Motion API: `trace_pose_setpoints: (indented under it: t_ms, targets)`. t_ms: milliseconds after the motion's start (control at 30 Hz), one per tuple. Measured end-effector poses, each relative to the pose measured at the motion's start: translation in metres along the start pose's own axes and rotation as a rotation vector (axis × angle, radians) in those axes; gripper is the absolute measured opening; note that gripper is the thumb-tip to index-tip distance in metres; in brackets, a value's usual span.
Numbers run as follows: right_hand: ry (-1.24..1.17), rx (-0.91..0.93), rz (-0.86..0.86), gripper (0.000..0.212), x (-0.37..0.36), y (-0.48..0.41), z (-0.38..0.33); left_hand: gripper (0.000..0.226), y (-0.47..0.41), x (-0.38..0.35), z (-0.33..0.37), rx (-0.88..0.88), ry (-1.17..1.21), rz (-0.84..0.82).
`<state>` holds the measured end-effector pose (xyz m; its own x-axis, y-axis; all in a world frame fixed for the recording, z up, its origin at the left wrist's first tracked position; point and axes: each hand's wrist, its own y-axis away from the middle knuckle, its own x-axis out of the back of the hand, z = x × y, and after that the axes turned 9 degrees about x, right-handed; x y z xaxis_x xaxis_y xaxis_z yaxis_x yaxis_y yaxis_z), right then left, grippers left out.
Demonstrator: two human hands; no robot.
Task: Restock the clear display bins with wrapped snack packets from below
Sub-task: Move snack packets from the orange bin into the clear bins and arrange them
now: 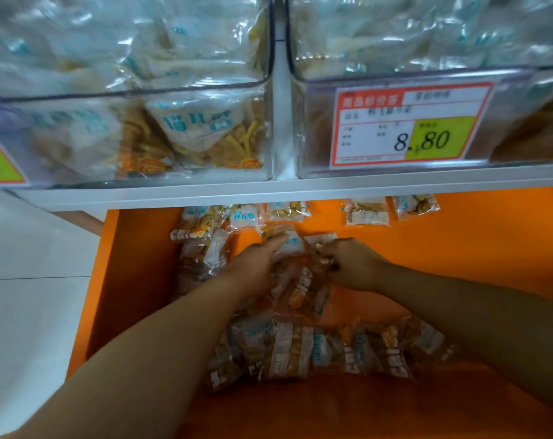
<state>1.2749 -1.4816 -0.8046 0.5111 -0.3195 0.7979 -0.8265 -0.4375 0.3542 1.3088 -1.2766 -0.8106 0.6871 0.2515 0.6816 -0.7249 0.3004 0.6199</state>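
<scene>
Clear-wrapped yellow snack packets [300, 350] heaped centre-left in orange drawer [474, 248] under white shelf edge [300, 190]; bare floor at its R side & front; L hand [253, 267] fingers straight, flat on heap; R hand [352, 264] fingers curled, pinching a wrapper; clear plastic bins [173, 89] above already hold packets; red-bordered price tag [411, 125] reads 8.80.

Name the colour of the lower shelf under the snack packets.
The lower shelf is orange; head view.
</scene>
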Motion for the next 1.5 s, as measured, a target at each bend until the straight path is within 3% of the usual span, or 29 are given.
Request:
trace_pose_setpoints:
  t_ms: [200,300,433,500,567,867,933,1067,1167,1233,1400,1500]
  targets:
    - [-0.128,-0.105,0.025,0.034,0.034,0.025,-0.022,0.086,0.033,0.031,0.024,-0.007,-0.011,0.014]
    - [-0.165,-0.136,0.048,0.021,0.055,0.046,-0.04,0.086,0.06,0.042,0.038,-0.034,-0.02,0.046]
    - [-0.203,-0.113,0.12,0.031,0.085,0.082,-0.075,0.085,0.106,0.066,0.057,-0.098,-0.003,0.065]
    - [-0.212,-0.082,0.131,0.022,0.103,0.101,-0.093,0.086,0.131,0.082,0.065,-0.13,0.008,0.037]
    - [-0.193,-0.051,0.102,0.025,0.12,0.119,-0.111,0.084,0.157,0.1,0.074,-0.15,-0.003,-0.021]
    - [-0.004,0.121,0.081,0.035,0.212,0.207,-0.198,0.081,0.296,0.197,0.129,-0.157,-0.063,-0.135]
    - [0.017,0.131,0.165,0.036,0.232,0.221,-0.212,0.083,0.316,0.217,0.14,-0.173,-0.084,-0.069]
    - [0.126,0.132,0.43,0.015,0.263,0.236,-0.215,0.084,0.324,0.241,0.165,-0.286,-0.054,0.16]
    - [0.236,0.053,0.615,0.031,0.273,0.226,-0.195,0.086,0.301,0.238,0.188,-0.36,-0.082,0.309]
    - [0.218,-0.011,0.685,0.026,0.274,0.217,-0.18,0.087,0.277,0.234,0.2,-0.384,-0.118,0.386]
    - [0.19,-0.128,0.676,0.045,0.266,0.198,-0.146,0.083,0.228,0.223,0.217,-0.366,-0.105,0.441]
    - [0.174,-0.139,0.632,0.042,0.267,0.195,-0.135,0.085,0.211,0.216,0.21,-0.344,-0.027,0.457]
